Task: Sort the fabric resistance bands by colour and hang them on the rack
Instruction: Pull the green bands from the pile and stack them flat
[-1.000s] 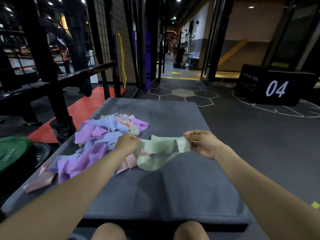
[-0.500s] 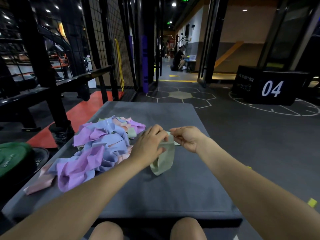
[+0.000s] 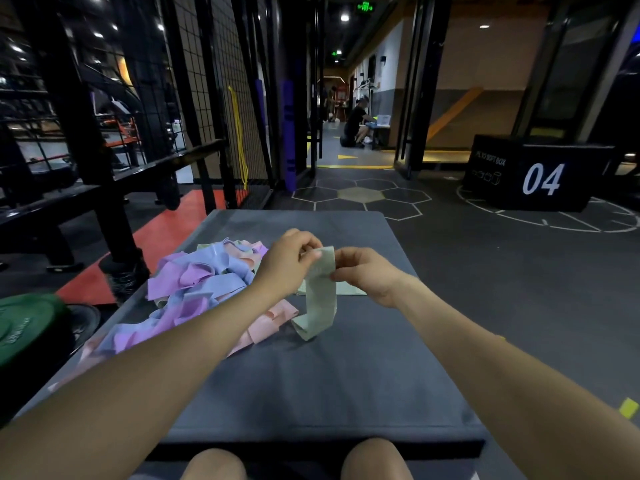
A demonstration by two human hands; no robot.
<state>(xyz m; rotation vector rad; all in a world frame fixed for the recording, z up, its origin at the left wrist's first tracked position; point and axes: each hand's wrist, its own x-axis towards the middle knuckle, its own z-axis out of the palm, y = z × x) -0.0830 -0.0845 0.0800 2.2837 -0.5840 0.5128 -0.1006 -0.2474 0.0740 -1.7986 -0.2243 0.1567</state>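
Observation:
A pale green fabric band [image 3: 320, 299] hangs as a loop above the grey mat [image 3: 346, 375]. My left hand [image 3: 287, 261] pinches its top edge from the left, and my right hand [image 3: 367, 271] pinches it from the right. The loop's bottom touches the mat. A second pale green band [image 3: 349, 289] lies flat on the mat behind it, under my right hand. To the left lies a mixed pile of purple, blue and pink bands [image 3: 197, 285]. A pink band [image 3: 270, 322] at the pile's edge lies beside the hanging loop.
A black metal rack frame [image 3: 90, 150] with a wire grid stands to the left. Green weight plates [image 3: 24, 327] lie on the floor at the left edge. A black box marked 04 [image 3: 540, 174] stands at the far right. A person sits far down the corridor.
The green band was stretched wide between my hands a second ago. My hands have come together and lifted, so the band now hangs folded as a loop.

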